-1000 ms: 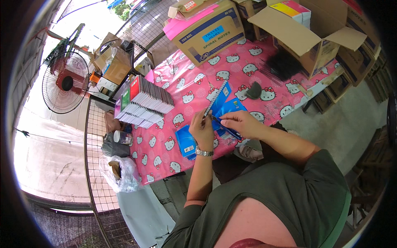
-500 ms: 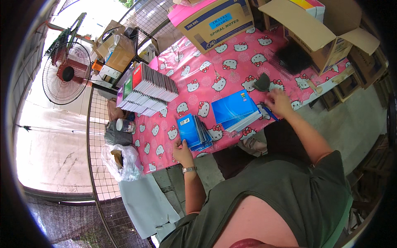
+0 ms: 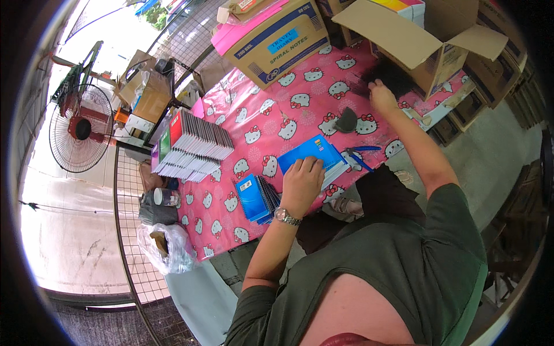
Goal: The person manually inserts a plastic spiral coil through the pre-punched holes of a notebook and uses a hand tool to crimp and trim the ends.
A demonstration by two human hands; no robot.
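My left hand (image 3: 303,183) lies with its fingers stretched over the upper blue notebook (image 3: 303,155) of a small stack. Loose page edges show below the covers. At the near edge of a heap of thin black wire-like strands (image 3: 389,81), my right hand (image 3: 382,98) has its fingers drawn together. Whatever they pinch, if anything, is too small to make out. Blue-handled pliers (image 3: 363,157) lie just right of the notebook stack. A second pile of blue spiral notebooks (image 3: 251,196) sits left of my left hand, with black coils along its side.
A pink patterned cloth (image 3: 254,153) covers the table. Tall stacks of spiral notebooks (image 3: 202,141) stand left. A dark rounded object (image 3: 346,120) lies mid-table. Cardboard boxes (image 3: 277,46) and an open carton (image 3: 398,34) line the far side. A fan (image 3: 81,128) stands left.
My left hand has moved from the left notebook pile onto the other blue stack. My right hand has gone from beside the pliers out to the black strands. The view has shifted slightly.
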